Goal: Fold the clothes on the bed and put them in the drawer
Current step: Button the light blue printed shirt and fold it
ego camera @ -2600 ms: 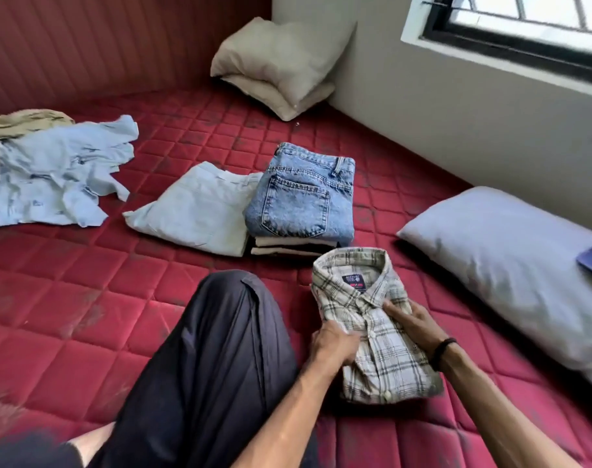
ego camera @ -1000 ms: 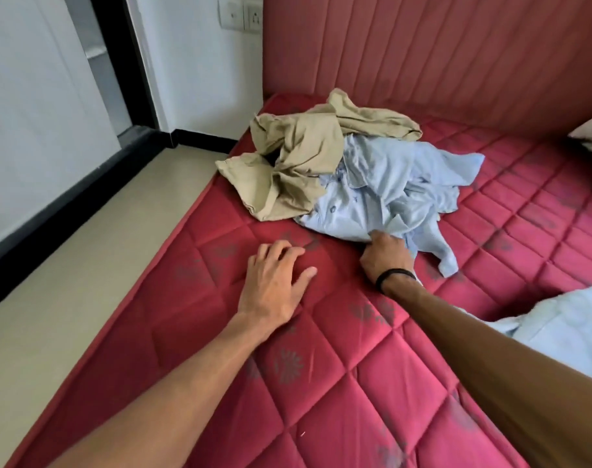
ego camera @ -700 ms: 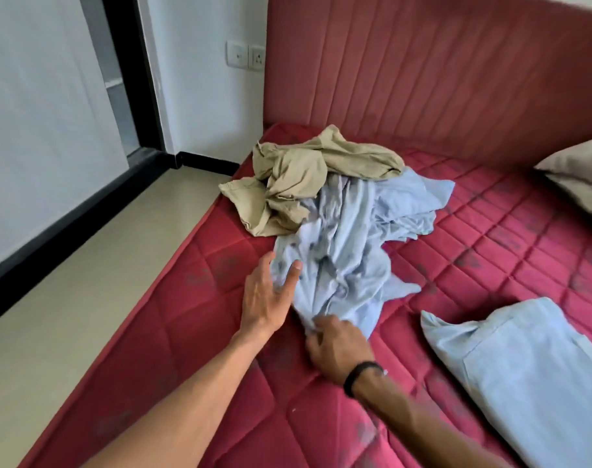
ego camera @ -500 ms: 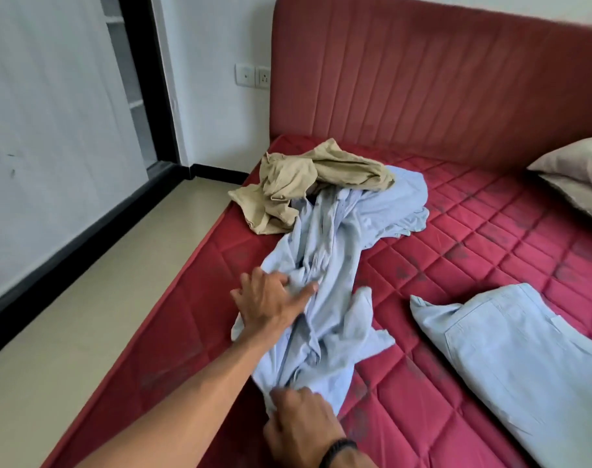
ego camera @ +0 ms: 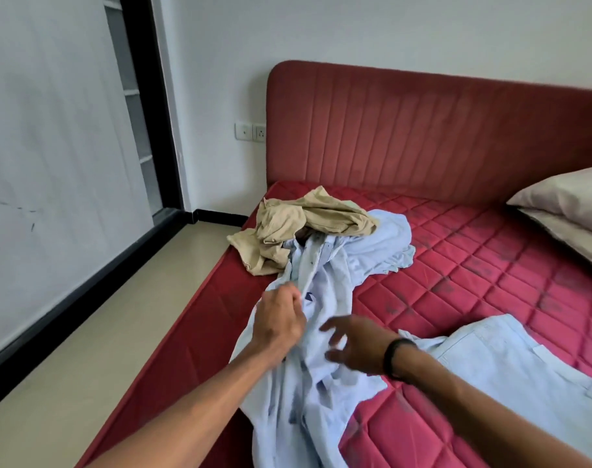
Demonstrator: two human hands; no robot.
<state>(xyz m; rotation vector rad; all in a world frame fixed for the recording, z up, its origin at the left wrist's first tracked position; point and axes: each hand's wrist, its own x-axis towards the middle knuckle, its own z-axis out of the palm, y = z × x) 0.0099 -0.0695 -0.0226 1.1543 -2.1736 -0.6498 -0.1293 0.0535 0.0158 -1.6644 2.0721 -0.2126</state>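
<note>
A crumpled light blue shirt (ego camera: pixel 325 298) lies stretched from the far pile toward me across the red mattress (ego camera: pixel 473 282). My left hand (ego camera: pixel 277 320) grips a bunch of the shirt's fabric near its middle. My right hand (ego camera: pixel 355 344), with a black wristband, hovers just over the shirt with its fingers spread and holds nothing. A crumpled beige garment (ego camera: pixel 298 224) lies at the shirt's far end, near the mattress corner. A folded light blue garment (ego camera: pixel 510 363) lies flat at the right.
The red padded headboard (ego camera: pixel 423 136) runs along the far side. Two beige pillows (ego camera: pixel 571 204) are stacked at the right edge. The mattress's left edge drops to a beige floor (ego camera: pixel 112 325). A white wardrobe door (ego camera: pixel 51 157) stands at the left.
The view swung from the folded stack to the unfolded pile. The blue shirt was dragged toward me. My left hand has closed on its fabric and my right hand has let go.
</note>
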